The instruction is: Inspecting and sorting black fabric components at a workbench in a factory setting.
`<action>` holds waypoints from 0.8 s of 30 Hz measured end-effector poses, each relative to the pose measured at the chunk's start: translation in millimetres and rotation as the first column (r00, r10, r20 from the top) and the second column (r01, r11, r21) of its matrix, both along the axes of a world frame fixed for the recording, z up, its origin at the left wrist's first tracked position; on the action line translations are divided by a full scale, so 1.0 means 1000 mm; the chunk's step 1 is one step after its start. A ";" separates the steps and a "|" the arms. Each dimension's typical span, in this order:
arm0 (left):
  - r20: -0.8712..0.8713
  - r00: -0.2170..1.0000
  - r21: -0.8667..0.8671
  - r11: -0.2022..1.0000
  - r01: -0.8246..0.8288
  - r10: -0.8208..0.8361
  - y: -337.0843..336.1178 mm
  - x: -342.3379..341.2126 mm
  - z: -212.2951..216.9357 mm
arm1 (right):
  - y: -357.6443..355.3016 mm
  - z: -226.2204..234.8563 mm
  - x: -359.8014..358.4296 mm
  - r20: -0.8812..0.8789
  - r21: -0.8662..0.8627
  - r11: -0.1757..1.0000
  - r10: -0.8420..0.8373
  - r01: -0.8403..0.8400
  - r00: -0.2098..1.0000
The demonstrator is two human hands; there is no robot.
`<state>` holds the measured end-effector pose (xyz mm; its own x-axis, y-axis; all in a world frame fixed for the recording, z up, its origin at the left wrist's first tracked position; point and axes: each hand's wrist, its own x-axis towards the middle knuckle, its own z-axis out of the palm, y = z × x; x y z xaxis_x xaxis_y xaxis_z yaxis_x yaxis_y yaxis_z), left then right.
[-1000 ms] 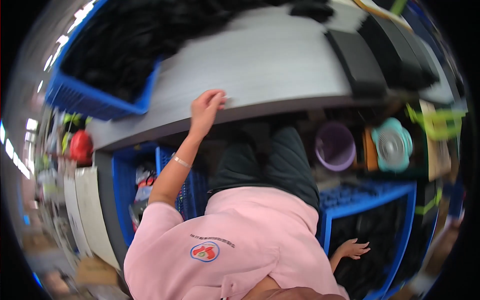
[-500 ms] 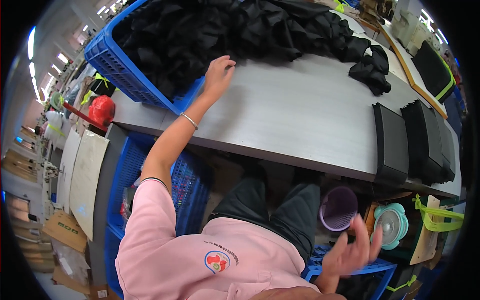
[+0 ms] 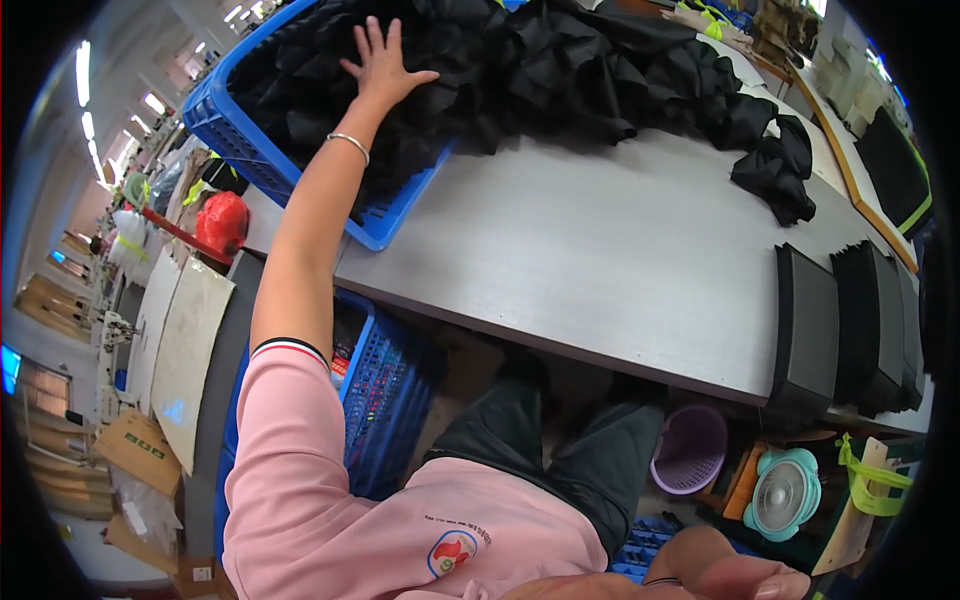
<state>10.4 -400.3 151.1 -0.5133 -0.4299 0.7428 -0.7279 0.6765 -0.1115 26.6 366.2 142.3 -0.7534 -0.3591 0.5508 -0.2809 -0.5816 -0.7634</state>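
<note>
Left hand (image 3: 380,75) at eleven o'clock of the head view, palm down: its four fingers are spread wide and its thumb stretches toward three o'clock. A slim silver-coloured bracelet (image 3: 350,146) circles the wrist. Beneath this hand is a large crumpled heap of thin black fabric (image 3: 560,75); I cannot tell whether the palm touches it. The heap fills a blue lattice-walled plastic crate (image 3: 395,222) between ten and eleven o'clock, then runs over a smooth grey tabletop (image 3: 580,240) past twelve to a bunched end near two.

Right hand (image 3: 750,575) sits low between four and five o'clock, partly cut off by the lower edge; I cannot tell whether its fingers are pressed together or pinch anything.

Just past three o'clock, upright stacks of flat black panels (image 3: 808,325) stand side by side near the table's edge. Below them, around four o'clock, come a round purple plastic bin (image 3: 690,450) and, just beside it, a turquoise-framed fan (image 3: 785,495). A second blue plastic crate (image 3: 395,395) is under the table toward half past seven. Between nine and ten o'clock is a shiny red plastic bag (image 3: 222,222), and near eight a brown cardboard box (image 3: 140,452).
</note>
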 end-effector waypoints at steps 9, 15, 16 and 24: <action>-0.220 0.976 0.686 0.713 0.145 0.014 -0.038 0.017 -0.081 | -0.111 0.005 -0.037 -0.231 -0.219 0.953 -0.260 0.210 0.938; 0.330 0.911 0.664 0.747 -0.037 -0.249 0.060 -0.029 -0.131 | -0.154 -0.003 -0.042 -0.225 -0.470 0.858 -0.345 0.208 0.911; 0.303 0.897 0.714 0.700 0.010 -0.322 0.076 -0.032 -0.119 | -0.158 0.001 -0.039 -0.221 -0.504 0.838 -0.359 0.209 0.907; -0.023 0.733 -0.398 0.678 0.617 -0.680 0.104 -0.063 -0.007 | -0.202 0.019 -0.044 -0.152 -0.764 0.616 -0.460 0.192 0.875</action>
<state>-52.5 -295.8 144.2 -0.4283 0.2637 0.8643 -0.1475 0.9232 -0.3548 -17.5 164.3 161.6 -0.4829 0.4774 0.7341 -0.6968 -0.7172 0.0081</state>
